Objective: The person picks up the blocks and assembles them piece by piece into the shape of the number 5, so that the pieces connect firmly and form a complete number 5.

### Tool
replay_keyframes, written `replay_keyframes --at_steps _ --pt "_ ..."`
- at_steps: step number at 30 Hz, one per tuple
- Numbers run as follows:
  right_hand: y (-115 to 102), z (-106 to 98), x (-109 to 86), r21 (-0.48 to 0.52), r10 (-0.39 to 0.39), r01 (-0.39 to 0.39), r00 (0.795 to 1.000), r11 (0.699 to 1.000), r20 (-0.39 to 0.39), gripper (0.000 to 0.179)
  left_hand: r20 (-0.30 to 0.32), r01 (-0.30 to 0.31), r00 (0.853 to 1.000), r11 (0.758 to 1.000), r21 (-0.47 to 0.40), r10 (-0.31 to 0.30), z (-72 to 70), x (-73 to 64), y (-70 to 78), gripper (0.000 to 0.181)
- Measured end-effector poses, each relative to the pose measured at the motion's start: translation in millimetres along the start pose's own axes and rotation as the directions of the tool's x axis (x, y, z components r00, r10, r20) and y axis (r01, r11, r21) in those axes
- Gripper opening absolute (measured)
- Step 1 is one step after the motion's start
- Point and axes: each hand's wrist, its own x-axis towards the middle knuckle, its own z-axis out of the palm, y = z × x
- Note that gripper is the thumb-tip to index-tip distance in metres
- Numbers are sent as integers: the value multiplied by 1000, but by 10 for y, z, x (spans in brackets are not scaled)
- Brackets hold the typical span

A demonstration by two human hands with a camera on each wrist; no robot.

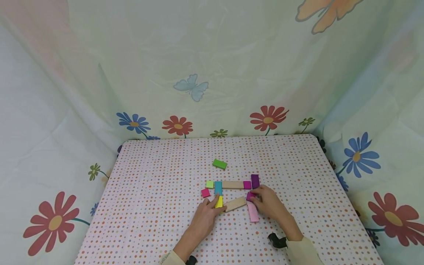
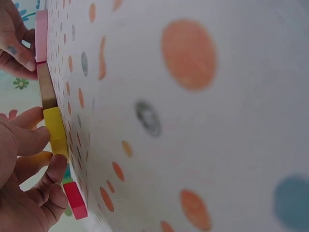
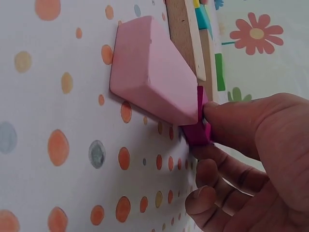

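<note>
My left hand [image 1: 202, 219] pinches a yellow block [image 2: 57, 130] between thumb and fingers on the dotted tabletop. My right hand [image 1: 271, 203] pinches a magenta block [image 3: 195, 128] between thumb and finger, at the far end of a light pink block [image 1: 253, 213]. Slanting between the two hands is a plain wooden plank [image 1: 235, 204], its left end near my left thumb. Just beyond the yellow block lies a turquoise block [image 1: 218, 187]. From it a second wooden plank [image 1: 233, 185] runs right to another magenta block [image 1: 247, 185], with a dark purple block [image 1: 255, 180] beside that.
A lime block [image 1: 209, 184] and a pinkish-red block [image 1: 205, 193] lie left of the turquoise one. Farther back sits a green block [image 1: 219, 164]. Flower-printed curtains [image 1: 215, 48] surround the dotted table [image 1: 149, 206] at the back and sides.
</note>
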Motion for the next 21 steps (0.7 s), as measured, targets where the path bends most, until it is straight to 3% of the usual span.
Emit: replay_keyframes --at_steps 15,21 --pt "24 45 6 -9 -35 35 999 999 -4 26 5 8 1000 1000 1 -8 7 7 3 42" --pt "39 -45 23 18 -3 5 995 1000 -99 18 12 10 1000 1000 -9 -10 -11 6 5 42"
